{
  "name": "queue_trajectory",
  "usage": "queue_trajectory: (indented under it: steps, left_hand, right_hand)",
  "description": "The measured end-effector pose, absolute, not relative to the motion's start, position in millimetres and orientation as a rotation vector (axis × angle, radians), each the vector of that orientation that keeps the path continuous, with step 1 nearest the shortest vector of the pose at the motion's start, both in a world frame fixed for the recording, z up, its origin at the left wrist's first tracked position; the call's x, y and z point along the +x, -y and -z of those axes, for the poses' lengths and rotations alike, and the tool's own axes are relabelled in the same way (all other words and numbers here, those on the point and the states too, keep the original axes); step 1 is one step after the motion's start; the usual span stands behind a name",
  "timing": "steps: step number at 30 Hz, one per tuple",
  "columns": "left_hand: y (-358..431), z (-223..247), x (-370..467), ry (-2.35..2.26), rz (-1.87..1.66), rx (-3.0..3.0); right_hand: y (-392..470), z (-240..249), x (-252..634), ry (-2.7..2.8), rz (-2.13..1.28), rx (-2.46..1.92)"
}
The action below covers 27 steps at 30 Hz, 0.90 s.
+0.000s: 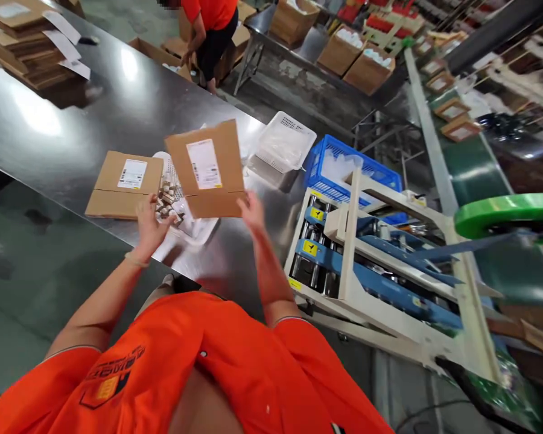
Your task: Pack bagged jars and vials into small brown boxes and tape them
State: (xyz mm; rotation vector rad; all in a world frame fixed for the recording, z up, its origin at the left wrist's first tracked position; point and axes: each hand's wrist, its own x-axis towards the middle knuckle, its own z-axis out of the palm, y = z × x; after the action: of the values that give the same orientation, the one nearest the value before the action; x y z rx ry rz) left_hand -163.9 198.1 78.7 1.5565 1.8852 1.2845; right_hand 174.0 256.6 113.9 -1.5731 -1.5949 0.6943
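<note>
My right hand [252,211] grips the lower right corner of a flat brown cardboard piece [226,163] with a white label, raised over the table. My left hand [151,224] is beside a white perforated basket [203,232] that holds several small metallic-looking parts [166,196]. Its thumb and fingers are apart, and nothing is visible between them. To the left, another labelled cardboard piece [104,184] lies on the steel table [131,114]. The raised cardboard hides part of the basket.
Stacked cardboard [13,42] stands at the far left. A white basket [287,141], a blue crate [328,157] and a roller machine [362,265] with a green tape roll [511,220] are to the right. A person in orange [212,24] bends over boxes beyond the table.
</note>
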Motion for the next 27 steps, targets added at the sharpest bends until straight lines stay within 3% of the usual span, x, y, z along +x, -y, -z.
queue_trajectory:
  steps: [3,5,8,13,18,22,27]
  left_hand:
    - [-189.7,-91.5,-89.7,-1.608,-1.323,2.065]
    - [-193.1,-97.5,-43.3,-1.310,-1.145,2.339]
    - [-210.2,-96.1,14.0,-0.986,-0.636,2.475]
    - [-241.4,-75.4,50.9,-1.008,-0.062,2.284]
    - [-266.4,-70.4,62.5,-1.131,-0.030,2.205]
    - [-276.6,-76.1,101.3,-1.273,-0.114,2.252]
    - [-267.0,-88.2,155.9,-1.344,-0.189,2.379]
  right_hand:
    - [-182.7,-125.2,295.1,1.676,-0.198,-1.933]
    - [-137.2,-116.3,334.9,1.749,-0.042,-2.105]
    - [-99.7,-85.2,341.3,1.902,-0.114,-2.238]
    - [-99.5,-40.2,325.1,1.958,-0.261,-2.101]
    - [-72.2,-15.1,324.7,1.941,-0.200,-2.003]
    - [-47.6,-11.1,308.7,2.181,-0.437,-1.838]
    - [-100.1,-35.0,286.8,2.228,-0.664,-1.934]
